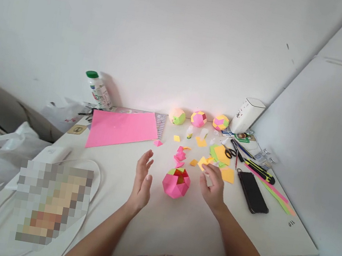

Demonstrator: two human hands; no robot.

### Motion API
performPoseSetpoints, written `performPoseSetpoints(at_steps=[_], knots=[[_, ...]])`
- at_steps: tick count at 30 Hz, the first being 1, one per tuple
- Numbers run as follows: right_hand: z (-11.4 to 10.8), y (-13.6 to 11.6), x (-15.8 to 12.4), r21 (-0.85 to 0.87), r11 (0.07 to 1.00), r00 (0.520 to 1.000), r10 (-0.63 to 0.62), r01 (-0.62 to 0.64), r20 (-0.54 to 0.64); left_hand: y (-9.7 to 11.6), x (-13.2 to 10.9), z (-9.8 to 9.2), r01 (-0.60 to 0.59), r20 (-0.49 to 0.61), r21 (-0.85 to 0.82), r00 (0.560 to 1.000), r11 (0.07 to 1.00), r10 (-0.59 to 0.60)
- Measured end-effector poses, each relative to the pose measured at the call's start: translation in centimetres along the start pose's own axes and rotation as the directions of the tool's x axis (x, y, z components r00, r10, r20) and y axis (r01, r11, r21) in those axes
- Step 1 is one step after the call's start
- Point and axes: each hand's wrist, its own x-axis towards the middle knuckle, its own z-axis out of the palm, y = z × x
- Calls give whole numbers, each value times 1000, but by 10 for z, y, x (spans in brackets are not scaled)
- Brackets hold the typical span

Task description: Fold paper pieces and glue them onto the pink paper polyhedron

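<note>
A pink paper ball [176, 185] with a green patch stands on the table between my hands. Its top has an opening that shows a red and yellow inside. To the left of it, my left hand [142, 181] is held open and touches nothing. My right hand [214, 185] is on the other side, thumb and fingers apart. Its fingertips reach a small yellow paper piece [202, 163]; whether they press on it I cannot tell. Just behind the ball lie folded pink paper pieces [180, 155].
Three finished paper balls [198, 118] line the wall. Scissors [230, 154], cutters [259, 171] and a black phone [252, 192] lie at right. A pink sheet [123, 128] and a green-capped bottle [98, 89] are at back left. A white cable [95, 185] loops at left.
</note>
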Motion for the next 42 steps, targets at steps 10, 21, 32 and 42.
performPoseSetpoints(at_steps=[10,21,32,42], knots=[[-1,3,1,58,979,977,188,-194,101,-1,0,-3,102,-1,-62,995,993,-102],[-5,4,6,86,980,984,180,-180,9,-2,6,-6,207,-104,-101,971,973,-217],[-3,0,5,181,949,966,258,-257,22,-7,4,-4,335,-83,-198,931,921,-356],[1,4,-3,492,734,880,441,-467,177,5,3,-6,479,64,9,876,878,-478]])
